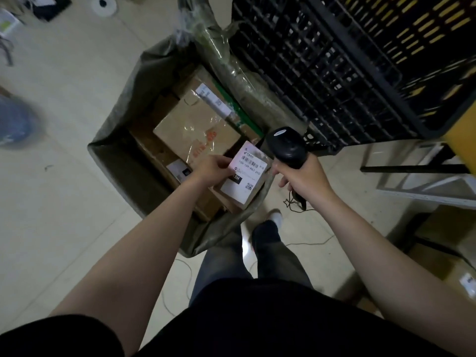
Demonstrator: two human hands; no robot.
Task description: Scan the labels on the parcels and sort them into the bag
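A small cardboard parcel (243, 176) with a white barcode label is held by my left hand (212, 167) over the near right corner of the open grey-green bag (116, 161). My right hand (301, 180) grips a black handheld scanner (286, 146), its head just right of the label and tilted toward it. A faint pink glow lies on the label's left edge. Inside the bag lie several brown cardboard parcels, the largest (195, 130) wrapped in clear tape with orange print.
A black plastic lattice crate (334, 60) stands to the right of the bag, with a yellow frame (461, 148) beside it. The scanner's cord (296, 204) hangs to the tiled floor. Another box (443, 256) sits at the lower right. My legs stand just behind the bag.
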